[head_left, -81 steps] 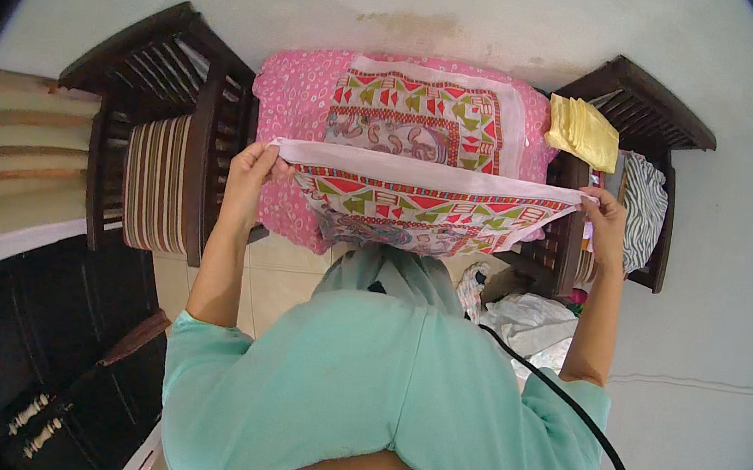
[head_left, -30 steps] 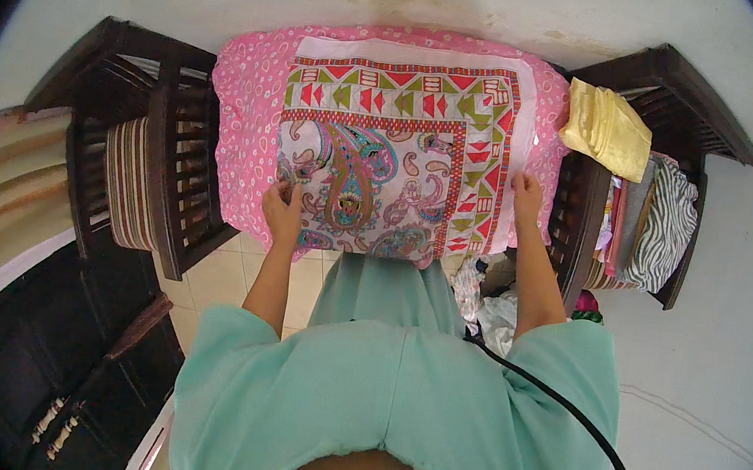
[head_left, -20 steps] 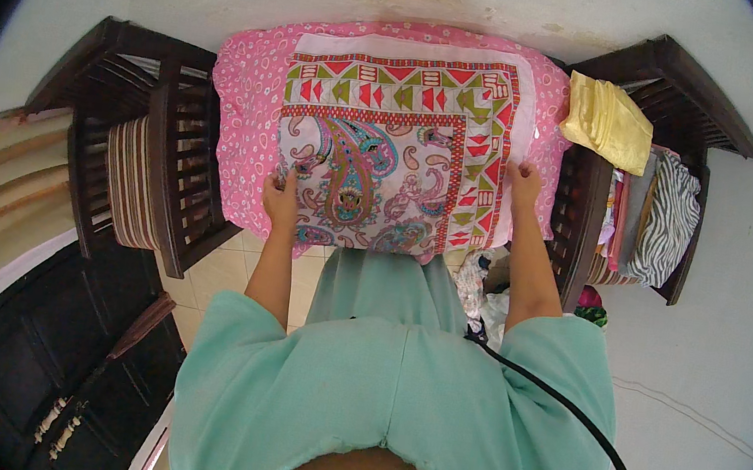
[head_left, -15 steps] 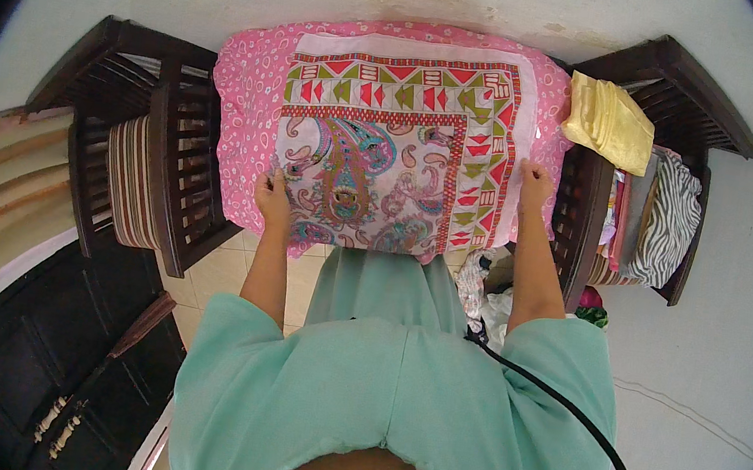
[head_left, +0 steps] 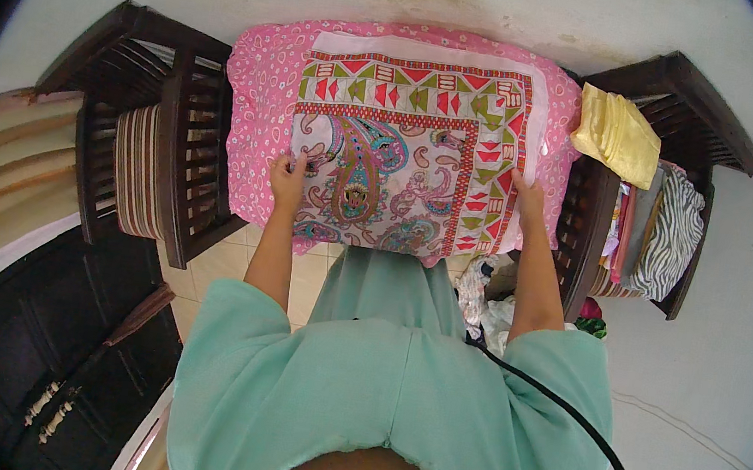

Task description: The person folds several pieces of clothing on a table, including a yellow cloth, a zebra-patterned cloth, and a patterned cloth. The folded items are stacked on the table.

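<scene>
A folded printed cloth (head_left: 422, 161), white with paisley figures and a red and green patterned border, lies flat on a pink flowered cover (head_left: 260, 120). My left hand (head_left: 287, 186) is at its left edge, thumb and fingers bent in a loose pinch on the border. On the opposite edge rests my right hand (head_left: 530, 204), its fingers stretched out over the cloth's side. The undersides of both hands are hidden.
Dark wooden slatted chairs (head_left: 187, 148) flank the pink surface. A folded yellow cloth (head_left: 618, 133) sits on the right armrest, above a stack with a zebra-striped cloth (head_left: 674, 232). A black cable (head_left: 579, 411) crosses my right side. Crumpled fabrics (head_left: 497, 318) lie below.
My right hand's fingers have straightened out from a curled grip onto the cloth's right edge. The left hand stays by the left edge. The whole view has shifted slightly.
</scene>
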{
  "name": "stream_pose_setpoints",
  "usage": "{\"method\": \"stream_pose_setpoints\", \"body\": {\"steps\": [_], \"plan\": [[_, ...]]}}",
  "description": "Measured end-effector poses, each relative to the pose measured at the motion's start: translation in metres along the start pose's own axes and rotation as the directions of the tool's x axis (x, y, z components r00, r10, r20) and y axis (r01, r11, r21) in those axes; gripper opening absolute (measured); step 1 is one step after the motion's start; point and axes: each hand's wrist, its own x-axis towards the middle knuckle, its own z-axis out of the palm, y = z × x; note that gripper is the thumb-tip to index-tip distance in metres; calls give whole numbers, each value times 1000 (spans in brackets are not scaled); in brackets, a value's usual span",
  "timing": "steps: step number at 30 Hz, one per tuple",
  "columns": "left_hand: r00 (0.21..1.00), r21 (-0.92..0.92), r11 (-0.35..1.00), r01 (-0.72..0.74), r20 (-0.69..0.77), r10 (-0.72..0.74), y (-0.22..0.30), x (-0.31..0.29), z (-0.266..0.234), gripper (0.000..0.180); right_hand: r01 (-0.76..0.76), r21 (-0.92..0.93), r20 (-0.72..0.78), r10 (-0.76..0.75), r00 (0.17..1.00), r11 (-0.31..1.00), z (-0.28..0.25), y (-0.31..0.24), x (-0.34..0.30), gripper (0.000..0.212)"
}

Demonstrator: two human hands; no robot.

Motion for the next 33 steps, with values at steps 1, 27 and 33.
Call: {"method": "stream_pose_setpoints", "body": {"steps": [1,27,33], "plan": [[993,-55,995,81,89,-76,3,0,-2,29,-49,85,118,39,992,995,1,-7,-9,41],[909,-824,461,330,408,78,174,21,-146,36,445,323,96,-497,863,835,-37,-211,-107,33],[879,-808,488,331,452,153,194,7,-176,30,345,428,212,-464,860,835,-50,-241,-142,30]]}}
